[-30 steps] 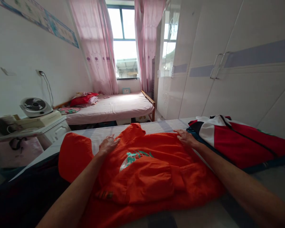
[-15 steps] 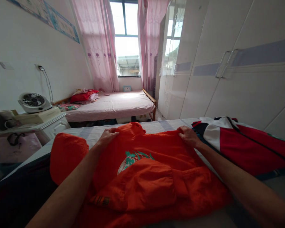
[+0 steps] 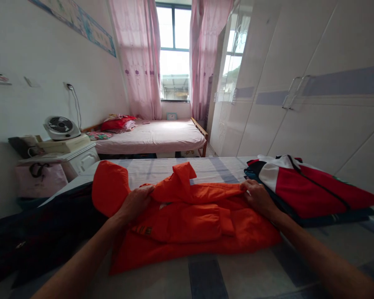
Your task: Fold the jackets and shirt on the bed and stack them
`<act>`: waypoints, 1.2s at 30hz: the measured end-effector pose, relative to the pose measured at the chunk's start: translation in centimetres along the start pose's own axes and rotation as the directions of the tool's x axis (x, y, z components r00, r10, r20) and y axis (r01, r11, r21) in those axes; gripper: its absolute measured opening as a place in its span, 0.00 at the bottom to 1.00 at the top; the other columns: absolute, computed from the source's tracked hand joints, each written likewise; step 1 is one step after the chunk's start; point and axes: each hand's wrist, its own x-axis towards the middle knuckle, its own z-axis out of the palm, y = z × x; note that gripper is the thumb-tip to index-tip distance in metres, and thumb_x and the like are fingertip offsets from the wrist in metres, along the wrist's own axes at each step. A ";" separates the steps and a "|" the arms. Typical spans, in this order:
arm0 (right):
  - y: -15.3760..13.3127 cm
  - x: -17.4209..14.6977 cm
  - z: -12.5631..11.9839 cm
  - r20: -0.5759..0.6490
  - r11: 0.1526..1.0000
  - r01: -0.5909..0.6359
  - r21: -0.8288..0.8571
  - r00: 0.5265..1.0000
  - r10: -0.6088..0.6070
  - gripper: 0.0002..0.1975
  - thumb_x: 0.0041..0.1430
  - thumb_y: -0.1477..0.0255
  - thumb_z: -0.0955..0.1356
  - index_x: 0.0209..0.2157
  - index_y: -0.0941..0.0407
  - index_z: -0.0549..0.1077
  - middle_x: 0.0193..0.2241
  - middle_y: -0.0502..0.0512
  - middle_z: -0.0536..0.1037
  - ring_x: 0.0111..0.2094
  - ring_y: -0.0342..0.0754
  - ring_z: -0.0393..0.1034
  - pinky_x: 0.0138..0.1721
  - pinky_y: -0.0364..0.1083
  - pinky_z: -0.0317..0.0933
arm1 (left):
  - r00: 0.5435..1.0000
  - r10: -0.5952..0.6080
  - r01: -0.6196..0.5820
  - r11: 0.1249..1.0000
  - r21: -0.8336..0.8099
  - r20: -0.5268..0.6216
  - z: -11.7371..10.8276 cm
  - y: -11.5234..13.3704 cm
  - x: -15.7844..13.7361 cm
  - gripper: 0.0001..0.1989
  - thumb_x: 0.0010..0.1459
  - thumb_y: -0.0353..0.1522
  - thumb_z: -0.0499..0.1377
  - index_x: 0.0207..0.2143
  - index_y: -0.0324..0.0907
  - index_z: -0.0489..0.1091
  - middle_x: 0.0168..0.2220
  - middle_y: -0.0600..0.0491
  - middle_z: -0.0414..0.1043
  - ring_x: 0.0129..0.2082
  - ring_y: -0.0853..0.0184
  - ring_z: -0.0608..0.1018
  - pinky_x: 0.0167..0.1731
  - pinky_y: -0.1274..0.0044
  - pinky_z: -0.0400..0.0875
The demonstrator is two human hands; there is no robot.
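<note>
An orange hoodie (image 3: 190, 216) lies across the middle of the bed (image 3: 255, 274), its top half doubled over toward the near edge, hood (image 3: 182, 174) peaked upright, one sleeve (image 3: 109, 187) bulging out toward the left edge. The cloth looks thin, smooth and creased, with a patch pocket on top. The left hand (image 3: 135, 203) pinches the folded edge shut in its grip; the right hand (image 3: 258, 197) clamps the fold's other end. A red, white and navy jacket (image 3: 302, 189) sits folded flat by the bed's right edge.

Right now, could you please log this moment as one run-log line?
left hand: grips orange jacket | right hand: grips its other side | top edge folded toward person | red-white jacket: beside, on bed
</note>
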 end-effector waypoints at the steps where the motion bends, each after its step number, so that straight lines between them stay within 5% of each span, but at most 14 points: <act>1: 0.0 -0.1 -0.2 0.007 1.000 0.002 -0.002 1.000 -0.002 0.11 0.51 0.78 0.60 0.33 0.56 0.72 0.37 0.57 0.75 0.43 0.51 0.67 0.43 0.48 0.57 | 1.000 0.010 -0.011 0.999 0.038 0.012 0.0 0.1 0.0 0.12 0.49 0.26 0.49 0.33 0.43 0.69 0.36 0.49 0.75 0.38 0.60 0.76 0.37 0.74 0.67; 5: 0.2 0.3 -1.0 0.203 0.997 -0.009 0.076 0.979 -0.007 0.14 0.49 0.78 0.60 0.32 0.53 0.74 0.37 0.52 0.77 0.40 0.48 0.70 0.41 0.46 0.60 | 0.998 0.010 -0.018 0.991 0.131 0.064 0.6 0.2 -0.6 0.12 0.49 0.25 0.49 0.35 0.42 0.67 0.36 0.47 0.74 0.38 0.58 0.76 0.36 0.72 0.66; 11: -3.2 6.0 -1.9 0.120 0.946 -0.152 0.288 0.985 0.122 0.20 0.54 0.76 0.58 0.46 0.57 0.72 0.41 0.56 0.77 0.40 0.47 0.72 0.43 0.44 0.63 | 0.996 0.075 -0.071 0.993 0.090 -0.039 2.3 -0.2 -1.0 0.17 0.53 0.26 0.49 0.45 0.41 0.64 0.44 0.47 0.71 0.46 0.61 0.73 0.46 0.72 0.65; 15: -8.0 10.4 -0.5 0.277 0.870 -0.081 0.487 0.959 -0.065 0.30 0.48 0.74 0.66 0.56 0.58 0.64 0.47 0.60 0.73 0.33 0.44 0.72 0.34 0.42 0.66 | 0.993 0.114 -0.110 0.989 0.103 -0.042 2.7 -0.6 -0.7 0.12 0.53 0.26 0.50 0.39 0.41 0.67 0.40 0.48 0.71 0.42 0.61 0.72 0.44 0.71 0.65; 18: -11.3 12.7 1.9 0.356 0.730 -0.089 0.677 0.908 -0.219 0.29 0.44 0.71 0.70 0.51 0.56 0.68 0.41 0.56 0.76 0.27 0.42 0.71 0.27 0.41 0.65 | 0.992 0.121 -0.117 0.988 0.101 -0.039 2.7 -1.0 -0.7 0.08 0.53 0.27 0.50 0.31 0.42 0.68 0.36 0.49 0.70 0.39 0.62 0.71 0.40 0.72 0.66; 22: -14.4 14.8 3.3 0.294 0.642 -0.155 0.751 0.949 -0.115 0.09 0.51 0.71 0.65 0.35 0.58 0.73 0.22 0.49 0.74 0.24 0.43 0.70 0.25 0.41 0.65 | 0.987 0.151 -0.148 0.987 0.062 -0.060 2.8 -1.2 -0.8 0.07 0.53 0.27 0.51 0.30 0.43 0.69 0.37 0.49 0.70 0.41 0.62 0.71 0.43 0.72 0.65; 25: -15.4 15.1 0.6 0.044 0.676 -0.013 0.737 0.999 -0.029 0.09 0.53 0.75 0.62 0.35 0.56 0.71 0.31 0.51 0.76 0.35 0.45 0.71 0.39 0.45 0.66 | 0.975 0.186 -0.182 0.982 0.043 -0.123 2.9 -1.2 -0.7 0.10 0.52 0.27 0.52 0.37 0.42 0.70 0.43 0.48 0.70 0.48 0.61 0.69 0.50 0.70 0.62; 28: -15.4 12.5 -4.0 -0.363 0.766 0.301 0.569 0.927 -0.094 0.09 0.55 0.76 0.61 0.35 0.54 0.71 0.44 0.54 0.74 0.48 0.47 0.67 0.51 0.48 0.59 | 0.971 0.129 -0.114 0.990 0.085 -0.201 2.8 -1.3 -0.7 0.16 0.51 0.26 0.52 0.43 0.40 0.68 0.46 0.47 0.70 0.53 0.58 0.66 0.54 0.66 0.59; 30: -14.9 8.7 -6.3 -0.461 0.819 0.388 0.424 0.870 -0.174 0.10 0.58 0.76 0.59 0.36 0.54 0.70 0.49 0.56 0.71 0.52 0.48 0.64 0.54 0.50 0.56 | 0.970 0.066 -0.040 0.992 0.116 -0.234 2.6 -1.4 -0.7 0.15 0.51 0.25 0.50 0.41 0.40 0.69 0.42 0.47 0.72 0.48 0.57 0.69 0.51 0.66 0.61; 32: -14.2 3.8 -7.2 -0.420 0.860 0.398 0.318 0.873 -0.249 0.12 0.59 0.76 0.57 0.34 0.53 0.70 0.51 0.57 0.70 0.53 0.49 0.63 0.54 0.51 0.57 | 0.968 0.047 -0.016 0.992 0.126 -0.246 2.4 -1.5 -0.7 0.17 0.50 0.23 0.49 0.41 0.40 0.70 0.39 0.47 0.72 0.44 0.59 0.70 0.48 0.67 0.64; 36: -11.2 -4.9 -5.8 -0.153 0.873 0.430 0.230 0.902 -0.403 0.13 0.59 0.76 0.58 0.28 0.49 0.70 0.41 0.49 0.77 0.46 0.48 0.69 0.56 0.52 0.55 | 0.973 0.098 -0.063 0.984 0.168 -0.210 2.1 -1.6 -0.7 0.13 0.53 0.24 0.49 0.33 0.43 0.72 0.38 0.48 0.71 0.42 0.59 0.70 0.47 0.69 0.64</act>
